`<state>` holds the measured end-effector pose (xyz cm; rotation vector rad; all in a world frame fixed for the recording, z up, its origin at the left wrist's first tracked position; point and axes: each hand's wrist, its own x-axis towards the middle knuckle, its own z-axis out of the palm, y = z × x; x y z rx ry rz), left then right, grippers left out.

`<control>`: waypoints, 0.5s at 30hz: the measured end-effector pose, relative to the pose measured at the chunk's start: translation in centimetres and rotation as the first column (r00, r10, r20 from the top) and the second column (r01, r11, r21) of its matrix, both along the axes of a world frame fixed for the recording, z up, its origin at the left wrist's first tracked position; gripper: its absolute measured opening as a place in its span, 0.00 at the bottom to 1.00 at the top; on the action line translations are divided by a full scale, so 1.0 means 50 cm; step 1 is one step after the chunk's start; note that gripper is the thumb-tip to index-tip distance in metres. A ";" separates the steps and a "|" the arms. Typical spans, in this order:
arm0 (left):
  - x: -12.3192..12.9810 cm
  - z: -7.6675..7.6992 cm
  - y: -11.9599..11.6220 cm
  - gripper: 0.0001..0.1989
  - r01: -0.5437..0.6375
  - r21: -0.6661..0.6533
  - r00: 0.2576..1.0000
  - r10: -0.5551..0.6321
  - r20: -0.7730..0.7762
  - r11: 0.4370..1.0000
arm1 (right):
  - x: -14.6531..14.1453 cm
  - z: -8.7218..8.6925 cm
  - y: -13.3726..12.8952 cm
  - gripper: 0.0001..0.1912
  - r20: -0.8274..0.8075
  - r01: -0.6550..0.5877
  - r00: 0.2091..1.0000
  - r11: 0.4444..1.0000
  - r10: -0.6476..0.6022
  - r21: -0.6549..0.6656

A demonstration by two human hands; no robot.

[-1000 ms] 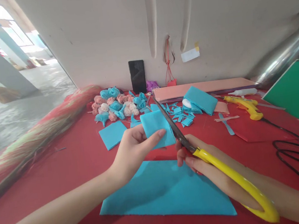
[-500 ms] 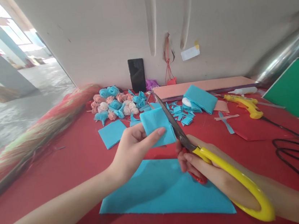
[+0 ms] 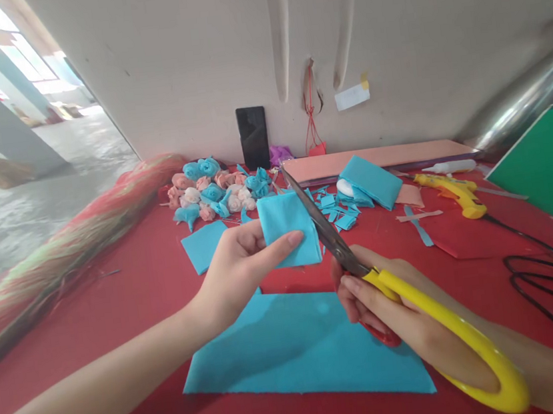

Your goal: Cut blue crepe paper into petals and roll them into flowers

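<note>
My left hand pinches a folded square of blue crepe paper, thumb across its front. Yellow-handled scissors are gripped in my right hand, their dark blades pointing up and away along the square's right edge. A red inner part of the handle shows under my fingers. Whether the blades touch the paper, I cannot tell. Below both hands a large blue paper sheet lies flat on the red table. Another blue square rests left of my left hand.
Blue, pink and white paper flowers are heaped at the back left. Behind them a phone leans on the wall. Blue scraps and a folded blue stack lie right of centre, near a yellow glue gun with a black cord.
My right hand and the scissors have shifted slightly right and toward me. The blue square has turned a little more upright in my left hand and moved slightly up.
</note>
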<state>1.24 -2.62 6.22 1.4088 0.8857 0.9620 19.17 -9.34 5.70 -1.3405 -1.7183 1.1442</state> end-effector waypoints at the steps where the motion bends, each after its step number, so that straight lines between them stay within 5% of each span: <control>1: -0.001 0.000 0.002 0.09 0.009 -0.006 1.000 -0.009 0.005 1.000 | 0.001 -0.002 0.000 0.09 -0.004 0.005 1.000 1.000 -0.005 -0.005; 15: -0.002 0.010 0.010 0.06 0.060 -0.048 0.995 -0.056 0.078 0.997 | -0.005 -0.008 -0.011 0.17 -0.091 0.059 0.993 0.993 -0.069 -0.103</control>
